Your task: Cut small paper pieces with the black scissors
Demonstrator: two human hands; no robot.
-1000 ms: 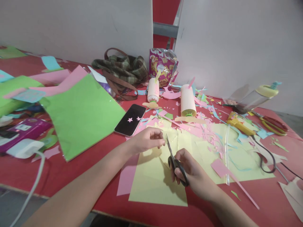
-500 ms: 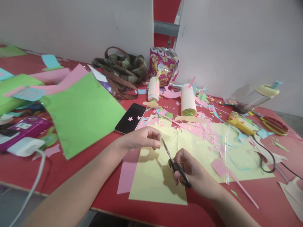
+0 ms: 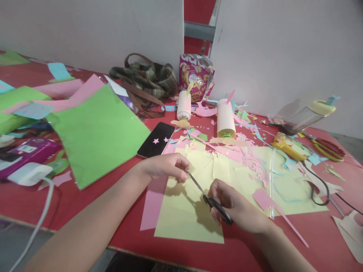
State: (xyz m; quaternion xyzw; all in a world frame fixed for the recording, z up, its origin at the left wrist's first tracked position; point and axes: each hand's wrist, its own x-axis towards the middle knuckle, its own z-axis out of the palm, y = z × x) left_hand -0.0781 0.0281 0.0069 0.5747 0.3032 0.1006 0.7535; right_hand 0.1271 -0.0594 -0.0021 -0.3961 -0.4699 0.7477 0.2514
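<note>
My right hand (image 3: 231,204) grips a pair of black-handled scissors (image 3: 217,207), fingers in the loops. Their blades look closed and point up and left, the tips touching or just beside my left fingertips. My left hand (image 3: 170,166) is pinched, thumb against fingers; whatever sits between them is too small or hidden to name. Both hands are above a sheet of pale yellow paper (image 3: 187,224), which lies partly over a pink sheet (image 3: 151,207). Beyond my left hand lies a black phone (image 3: 157,139) with two small pink paper stars (image 3: 155,141) on it.
Two paper-wrapped cylinders (image 3: 226,117) stand behind, among paper scraps (image 3: 252,162). To the right lie a yellow glue gun (image 3: 289,146), pliers (image 3: 326,147) and a clear bottle (image 3: 307,115). Green sheets (image 3: 99,132), a purple device (image 3: 31,155) and a white charger (image 3: 30,173) occupy the left.
The scissors have tilted lower, with their tips shifted left and down toward my left fingertips. My left hand has drawn slightly left, still pinched.
</note>
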